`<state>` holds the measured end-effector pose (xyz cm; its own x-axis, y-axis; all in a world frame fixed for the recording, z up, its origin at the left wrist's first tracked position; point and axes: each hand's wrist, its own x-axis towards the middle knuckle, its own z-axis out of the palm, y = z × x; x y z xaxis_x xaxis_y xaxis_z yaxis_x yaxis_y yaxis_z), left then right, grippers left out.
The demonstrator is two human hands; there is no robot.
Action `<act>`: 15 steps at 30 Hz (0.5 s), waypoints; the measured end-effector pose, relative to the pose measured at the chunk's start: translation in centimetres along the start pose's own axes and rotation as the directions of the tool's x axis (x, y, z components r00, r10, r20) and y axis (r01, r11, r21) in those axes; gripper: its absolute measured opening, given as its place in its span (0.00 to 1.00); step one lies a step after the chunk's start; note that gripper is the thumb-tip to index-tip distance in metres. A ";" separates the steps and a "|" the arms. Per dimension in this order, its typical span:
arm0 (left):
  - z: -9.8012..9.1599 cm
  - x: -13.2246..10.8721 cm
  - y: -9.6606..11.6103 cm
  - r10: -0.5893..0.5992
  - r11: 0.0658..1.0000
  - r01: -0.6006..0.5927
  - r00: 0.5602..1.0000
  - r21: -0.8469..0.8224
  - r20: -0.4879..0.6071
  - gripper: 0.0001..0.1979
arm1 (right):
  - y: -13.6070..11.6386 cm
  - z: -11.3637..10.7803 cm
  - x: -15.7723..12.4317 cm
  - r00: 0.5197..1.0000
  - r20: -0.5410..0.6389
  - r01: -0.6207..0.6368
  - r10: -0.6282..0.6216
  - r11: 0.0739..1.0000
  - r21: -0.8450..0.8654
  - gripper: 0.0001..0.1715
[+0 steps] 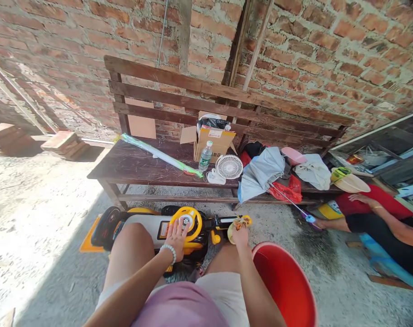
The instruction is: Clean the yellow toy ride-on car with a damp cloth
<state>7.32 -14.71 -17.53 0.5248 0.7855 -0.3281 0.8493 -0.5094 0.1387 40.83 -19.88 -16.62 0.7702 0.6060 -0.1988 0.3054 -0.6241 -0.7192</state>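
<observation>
My left hand [175, 237] lies palm down on the yellow steering wheel [196, 232] of a toy ride-on vehicle [141, 225], its fingers stretched out over the hub. In my right hand [241, 236] is a pale yellow-green, rounded thing with an orange-brown top [239, 223]; its kind is unclear. The fingers are closed on it, above my right knee. It hides part of the vehicle's yellow-ended black arm [223, 222]. Just beside my right forearm stands a large red bucket [284, 286], whose visible inside is bare red.
A dark wooden bench [138, 163] bears a wrapped long item [158, 154], a water bottle [205, 156], a white fan [229, 167], an open carton [221, 143] and a silver umbrella [264, 170]. Another person's arm [393, 220] and legs show at right. Bricks [63, 143] lie left.
</observation>
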 end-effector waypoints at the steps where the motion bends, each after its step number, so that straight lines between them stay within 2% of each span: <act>1: 0.0 0.0 0.0 -0.004 1.000 0.004 1.000 -0.005 -0.002 0.62 | -0.3 0.8 -0.4 1.000 0.027 0.007 -0.004 0.993 -0.117 0.37; 4: -0.2 0.0 0.1 -0.009 1.000 0.009 1.000 -0.016 -0.005 0.61 | -0.5 1.4 -0.8 0.986 0.165 0.079 -0.006 0.896 -0.438 0.42; 6: -0.3 0.0 0.1 -0.005 1.000 0.005 1.000 -0.018 -0.002 0.61 | -0.4 0.5 -0.3 0.970 0.244 0.134 0.000 0.835 -0.534 0.44; 10: 0.0 0.2 0.1 0.001 1.000 -0.002 1.000 -0.019 -0.019 0.60 | -0.4 -0.8 -0.2 0.940 0.341 0.220 -0.027 0.812 -0.541 0.45; 15: 0.7 0.3 0.0 0.010 1.000 -0.009 0.999 0.003 -0.053 0.61 | -0.4 0.3 -2.9 0.846 0.493 0.447 -0.202 0.772 -0.451 0.46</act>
<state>7.47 -14.74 -18.28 0.5353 0.7980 -0.2769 0.8441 -0.5179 0.1391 38.34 -21.25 -15.96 0.3141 0.8819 -0.3516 0.8328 -0.4337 -0.3439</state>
